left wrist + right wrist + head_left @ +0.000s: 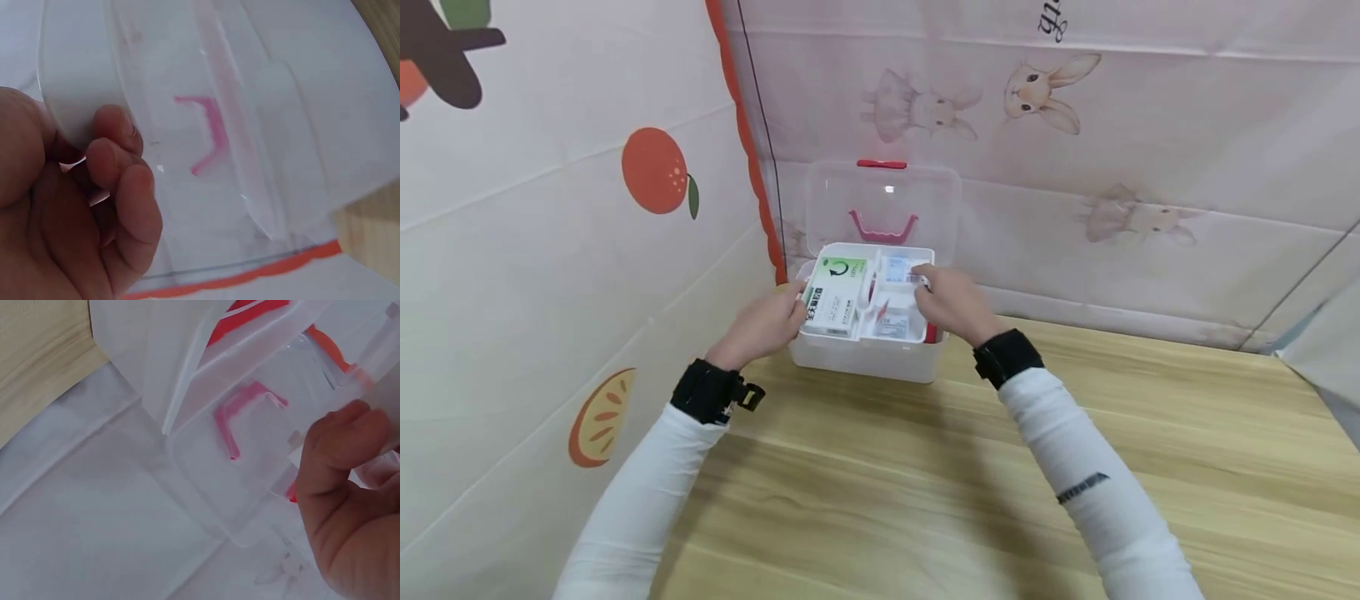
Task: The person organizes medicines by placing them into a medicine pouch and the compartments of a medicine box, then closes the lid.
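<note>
Both hands hold a white compartment tray [865, 337] by its opposite ends, over a translucent storage box [865, 358]. My left hand [763, 327] grips the left end; in the left wrist view its fingers curl round the white tray wall [75, 62]. At the other end, my right hand [957, 302] pinches the rim, with the index finger bent in the right wrist view. A white and green medicine carton [835, 300] lies in the left compartment. Small packets [892, 323] sit in the right ones. Something red shows inside the box below the tray [250, 315].
The box's clear lid [831, 196] stands open at the back, with a pink handle [883, 233] and a red latch [882, 164]. Fabric-covered walls rise close behind and at the left [655, 358]. The box stands on a wooden table [850, 483] near their corner.
</note>
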The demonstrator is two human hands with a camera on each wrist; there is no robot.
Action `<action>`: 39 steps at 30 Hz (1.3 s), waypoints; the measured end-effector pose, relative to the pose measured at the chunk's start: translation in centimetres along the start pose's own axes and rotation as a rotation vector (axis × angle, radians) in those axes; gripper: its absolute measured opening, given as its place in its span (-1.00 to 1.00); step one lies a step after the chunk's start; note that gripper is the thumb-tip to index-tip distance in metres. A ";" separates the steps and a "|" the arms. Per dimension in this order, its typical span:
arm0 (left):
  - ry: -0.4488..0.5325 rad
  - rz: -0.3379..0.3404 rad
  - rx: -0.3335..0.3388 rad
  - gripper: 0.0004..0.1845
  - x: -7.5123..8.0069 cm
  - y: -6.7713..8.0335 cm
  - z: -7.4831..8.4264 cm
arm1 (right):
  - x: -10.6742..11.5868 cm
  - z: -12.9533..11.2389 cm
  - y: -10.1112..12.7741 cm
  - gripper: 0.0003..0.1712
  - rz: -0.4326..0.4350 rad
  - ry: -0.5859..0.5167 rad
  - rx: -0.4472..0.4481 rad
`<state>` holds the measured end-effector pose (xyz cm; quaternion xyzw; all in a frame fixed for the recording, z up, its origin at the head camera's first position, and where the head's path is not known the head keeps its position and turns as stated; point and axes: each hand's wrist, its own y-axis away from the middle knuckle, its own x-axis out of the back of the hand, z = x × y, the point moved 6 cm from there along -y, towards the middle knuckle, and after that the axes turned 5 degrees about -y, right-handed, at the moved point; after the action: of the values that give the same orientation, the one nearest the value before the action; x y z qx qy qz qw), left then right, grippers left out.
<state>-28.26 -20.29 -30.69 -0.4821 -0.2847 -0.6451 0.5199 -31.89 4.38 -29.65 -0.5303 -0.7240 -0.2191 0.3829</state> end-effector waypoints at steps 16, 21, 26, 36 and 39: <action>-0.057 -0.024 0.174 -0.46 -2.5 -3.8 -5.2 | -5.1 1.8 -4.6 -0.37 0.022 -0.081 -0.072; -0.034 -0.029 0.176 -0.51 -2.5 -4.0 -5.4 | -5.3 2.1 -4.7 -0.35 0.018 -0.174 -0.096; -0.004 -0.057 0.204 -0.50 -2.4 -3.9 -5.8 | -5.7 1.8 -5.1 -0.36 -0.016 -0.206 -0.089; 0.054 -0.058 0.234 -0.52 -2.0 -3.7 -5.8 | -6.2 1.8 -5.4 -0.38 0.001 -0.318 -0.106; 0.048 -0.040 0.231 -0.52 -1.7 -3.4 -5.6 | -6.2 1.9 -5.4 -0.38 0.009 -0.347 -0.100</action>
<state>-33.26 -23.44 -33.92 -0.3975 -0.3541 -0.6296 0.5659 -36.70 0.20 -35.20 -0.5817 -0.7650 -0.1584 0.2264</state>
